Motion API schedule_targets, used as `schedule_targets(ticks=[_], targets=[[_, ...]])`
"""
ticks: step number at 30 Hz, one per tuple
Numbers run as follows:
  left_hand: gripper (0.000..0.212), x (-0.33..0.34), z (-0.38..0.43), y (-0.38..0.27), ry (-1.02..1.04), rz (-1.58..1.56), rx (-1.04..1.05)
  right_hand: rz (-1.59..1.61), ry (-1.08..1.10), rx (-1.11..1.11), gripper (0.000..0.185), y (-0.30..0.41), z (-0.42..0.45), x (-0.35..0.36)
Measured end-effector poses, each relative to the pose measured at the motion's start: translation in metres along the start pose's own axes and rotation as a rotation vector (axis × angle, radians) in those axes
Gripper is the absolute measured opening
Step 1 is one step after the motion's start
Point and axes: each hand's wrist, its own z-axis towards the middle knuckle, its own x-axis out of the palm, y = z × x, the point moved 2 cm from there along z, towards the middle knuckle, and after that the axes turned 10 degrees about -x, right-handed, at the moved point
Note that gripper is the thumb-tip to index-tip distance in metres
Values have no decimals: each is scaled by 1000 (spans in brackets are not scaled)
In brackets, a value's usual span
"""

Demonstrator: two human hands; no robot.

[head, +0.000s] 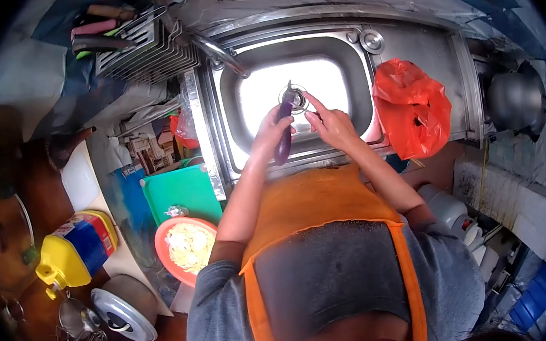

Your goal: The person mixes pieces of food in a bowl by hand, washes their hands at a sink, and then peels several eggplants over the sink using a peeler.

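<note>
Over the stainless steel sink (362, 83), my left hand (270, 130) grips a purple eggplant (283, 147), its stem end pointing away from me. My right hand (332, 124) is closed around the dark handle of a small metal tool (302, 109), a knife or peeler, with the index finger stretched out. The tool's tip is close to the eggplant's upper part; whether they touch I cannot tell. Below them lies the sink drain (298, 98). The faucet (222, 57) reaches in from the upper left.
Right of the basin sits a red plastic bag (412, 107), beside a round metal strainer (372, 41). At left are a green cutting board (181, 189), an orange-pink bowl of pale cut food (189, 247), a knife rack (143, 54), a yellow jug (66, 254) and a lidded pot (124, 310).
</note>
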Motion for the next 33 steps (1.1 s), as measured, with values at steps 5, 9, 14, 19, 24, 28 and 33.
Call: schedule_targets(ticks=[5, 9, 14, 19, 24, 28, 33], targets=[[45, 6, -1, 9, -49, 96, 7, -225, 103, -97, 50, -14, 9, 7], [41, 5, -6, 15, -152, 165, 21, -67, 181, -42, 45, -35, 21, 16], [43, 11, -12, 22, -147, 242, 9, 159, 54, 165, 35, -106, 39, 44], [36, 15, -28, 8, -138, -200, -61, 209, 49, 210, 47, -90, 41, 18], [37, -5, -8, 17, -169, -80, -32, 33, 319, -89, 47, -18, 27, 11], [41, -3, -3, 21, -152, -28, -49, 70, 203, -125, 38, -31, 35, 19], [39, -3, 1, 31, -197, 42, -30, 205, -59, 60, 45, -113, 52, 16]])
